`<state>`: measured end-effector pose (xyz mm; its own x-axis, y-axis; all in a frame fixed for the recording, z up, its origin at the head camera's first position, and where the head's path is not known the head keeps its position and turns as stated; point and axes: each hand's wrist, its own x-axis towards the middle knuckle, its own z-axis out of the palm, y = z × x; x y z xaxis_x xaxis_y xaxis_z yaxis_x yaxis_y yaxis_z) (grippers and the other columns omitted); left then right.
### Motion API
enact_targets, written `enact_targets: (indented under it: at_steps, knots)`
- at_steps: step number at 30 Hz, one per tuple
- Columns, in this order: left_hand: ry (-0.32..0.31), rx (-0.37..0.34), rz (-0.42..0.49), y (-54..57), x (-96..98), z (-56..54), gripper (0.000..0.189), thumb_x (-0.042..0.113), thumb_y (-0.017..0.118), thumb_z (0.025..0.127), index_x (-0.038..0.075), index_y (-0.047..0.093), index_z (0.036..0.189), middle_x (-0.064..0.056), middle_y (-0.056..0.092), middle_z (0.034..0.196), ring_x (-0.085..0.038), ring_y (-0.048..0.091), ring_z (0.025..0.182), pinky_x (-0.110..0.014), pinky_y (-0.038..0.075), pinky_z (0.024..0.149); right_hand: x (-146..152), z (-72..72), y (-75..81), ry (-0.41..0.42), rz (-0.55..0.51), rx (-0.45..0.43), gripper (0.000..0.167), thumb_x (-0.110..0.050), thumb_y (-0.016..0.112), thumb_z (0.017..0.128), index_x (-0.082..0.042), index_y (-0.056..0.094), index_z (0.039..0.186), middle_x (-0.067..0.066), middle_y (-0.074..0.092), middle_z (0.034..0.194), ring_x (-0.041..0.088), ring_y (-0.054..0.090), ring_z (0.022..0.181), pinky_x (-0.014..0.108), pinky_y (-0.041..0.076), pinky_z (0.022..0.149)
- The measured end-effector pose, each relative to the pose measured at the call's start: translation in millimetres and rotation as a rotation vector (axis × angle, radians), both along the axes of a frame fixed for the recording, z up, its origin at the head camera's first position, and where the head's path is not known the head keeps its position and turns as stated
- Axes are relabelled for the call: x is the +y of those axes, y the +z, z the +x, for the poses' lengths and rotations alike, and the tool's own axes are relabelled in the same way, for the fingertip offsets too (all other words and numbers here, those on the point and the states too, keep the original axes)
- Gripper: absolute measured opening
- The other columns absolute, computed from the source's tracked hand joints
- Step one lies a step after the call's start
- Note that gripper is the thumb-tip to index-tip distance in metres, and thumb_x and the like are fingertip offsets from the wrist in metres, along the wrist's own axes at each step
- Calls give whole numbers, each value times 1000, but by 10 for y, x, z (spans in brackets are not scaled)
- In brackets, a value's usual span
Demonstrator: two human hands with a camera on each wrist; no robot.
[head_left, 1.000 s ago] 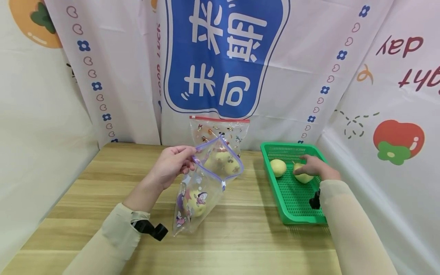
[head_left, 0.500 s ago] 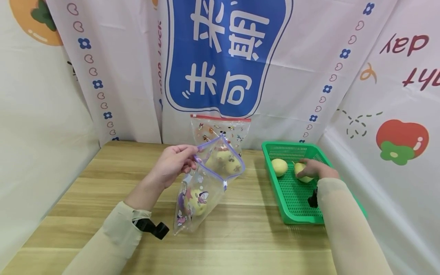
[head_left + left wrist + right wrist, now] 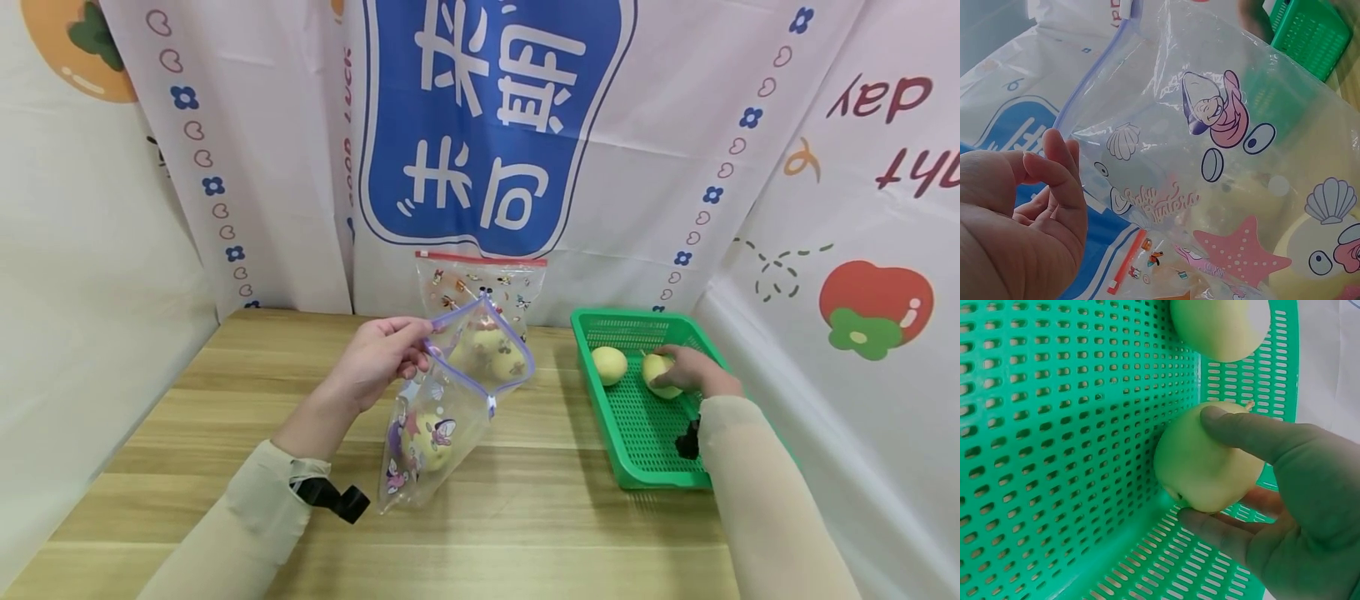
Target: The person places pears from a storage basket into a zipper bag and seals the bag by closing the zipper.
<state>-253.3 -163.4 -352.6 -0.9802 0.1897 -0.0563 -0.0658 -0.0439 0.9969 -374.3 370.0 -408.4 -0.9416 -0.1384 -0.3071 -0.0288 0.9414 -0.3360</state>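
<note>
My left hand (image 3: 382, 358) pinches the purple-edged rim of a clear zip bag (image 3: 450, 433) printed with shells, a starfish and cartoon figures. The bag's mouth gapes toward the right, and a yellow pear (image 3: 431, 446) lies low inside it. Over in the green basket (image 3: 626, 475), my right hand (image 3: 693, 371) grips a pear (image 3: 658, 375), thumb on one side and fingers curled round the other. The right wrist view shows this pear (image 3: 1207, 459) against the perforated basket, its stem near the thumb. A second pear (image 3: 1222, 328) sits beside it.
Behind the held bag stands another clear zip bag (image 3: 517, 287) with a red slider edge, with yellow fruit showing through. A printed cloth (image 3: 300, 167) hangs along the back of the wooden table (image 3: 525, 533), and further cloths flank both sides.
My right hand has closed its fingers round the pear in the basket, which has hardly shifted. The left hand and its bag stay in place.
</note>
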Motion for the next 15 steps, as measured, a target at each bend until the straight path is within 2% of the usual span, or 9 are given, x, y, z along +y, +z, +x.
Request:
enact_targets:
  at_steps: [7,13,15]
  knots:
    - [-1,6,-3,5,18,10,39,21,58,114,-11,65,137,2,68,79,-6,62,64,-14,50,57,-7,44,58,14,-73,118,80,-30,77,102,4,39,164,43,41,162,64,44,143,77,43,115]
    - [-2,13,-5,-2,30,12,41,20,58,114,-13,63,138,2,68,79,-5,62,63,-14,50,56,-64,87,141,-30,-186,194,82,-33,76,104,0,37,167,40,45,160,53,57,128,63,53,98]
    - [-2,13,-4,-5,31,13,41,20,58,114,-13,63,138,2,68,79,-5,62,63,-14,50,56,-101,97,171,-53,-226,217,84,-36,76,104,-1,35,169,39,45,161,52,57,130,62,53,99]
